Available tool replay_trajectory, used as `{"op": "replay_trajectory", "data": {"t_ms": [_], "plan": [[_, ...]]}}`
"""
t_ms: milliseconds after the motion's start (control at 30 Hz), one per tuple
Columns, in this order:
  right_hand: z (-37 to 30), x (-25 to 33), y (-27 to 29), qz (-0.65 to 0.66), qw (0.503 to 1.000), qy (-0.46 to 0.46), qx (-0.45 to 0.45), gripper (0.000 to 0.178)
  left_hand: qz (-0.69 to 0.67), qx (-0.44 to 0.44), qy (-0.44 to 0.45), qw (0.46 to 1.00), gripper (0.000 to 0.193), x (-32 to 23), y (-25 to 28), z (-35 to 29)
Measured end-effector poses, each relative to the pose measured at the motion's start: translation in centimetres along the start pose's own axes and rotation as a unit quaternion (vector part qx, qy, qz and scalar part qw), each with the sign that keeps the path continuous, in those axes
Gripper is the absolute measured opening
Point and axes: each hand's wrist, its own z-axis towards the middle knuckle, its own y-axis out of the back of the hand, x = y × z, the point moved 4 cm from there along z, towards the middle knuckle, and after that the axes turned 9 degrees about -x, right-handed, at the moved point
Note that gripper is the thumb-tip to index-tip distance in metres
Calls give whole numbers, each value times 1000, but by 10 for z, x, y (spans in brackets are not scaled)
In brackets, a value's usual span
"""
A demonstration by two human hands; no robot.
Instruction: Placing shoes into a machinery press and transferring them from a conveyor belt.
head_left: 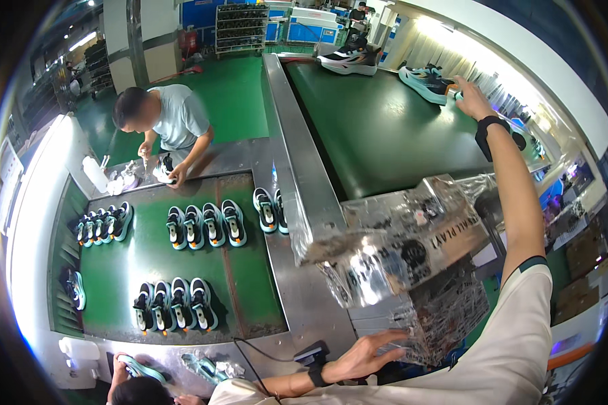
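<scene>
My right hand (474, 101), a black band at its wrist, reaches far over the raised green belt (385, 135). Its fingers close on the heel end of a blue, white and black sneaker (422, 84) with orange accents. Another white, black and orange sneaker (349, 62) sits farther left on this belt. Near my body, my left hand (370, 354) has its fingers stretched out, apparently with nothing in them. Beside its fingertips hangs crinkled clear plastic film (446, 314); whether they touch it I cannot tell. Printed silvery plastic packaging (412, 253) lies at the belt's near end.
Left of a metal rail (304, 135), a lower green belt (142, 260) carries several rows of sneakers (175, 307). Across it a co-worker (175, 118) handles a sneaker. Another person (142, 391) at lower left holds a light-blue shoe. A black cable (250, 364) runs near my left forearm.
</scene>
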Motion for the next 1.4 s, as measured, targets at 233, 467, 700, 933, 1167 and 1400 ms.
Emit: {"op": "replay_trajectory", "data": {"t_ms": [233,467,700,933,1167,1400], "plan": [[51,0,-55,-66,994,-24,82,88,-88,-77,312,943,39,56,68,-57],[36,-22,-57,-54,997,-27,-42,51,-35,-113,358,926,33,69,73,-52],[-17,-25,-18,20,980,68,-187,11,-61,-38,283,956,40,53,27,-30],[-185,-23,125,151,948,177,-219,13,-45,20,146,988,37,-17,-8,5],[-409,-26,235,134,960,87,-231,28,36,40,-217,975,41,-115,-68,69],[-524,-47,168,152,972,143,-105,20,310,-53,-348,883,39,-91,-175,145]]}}
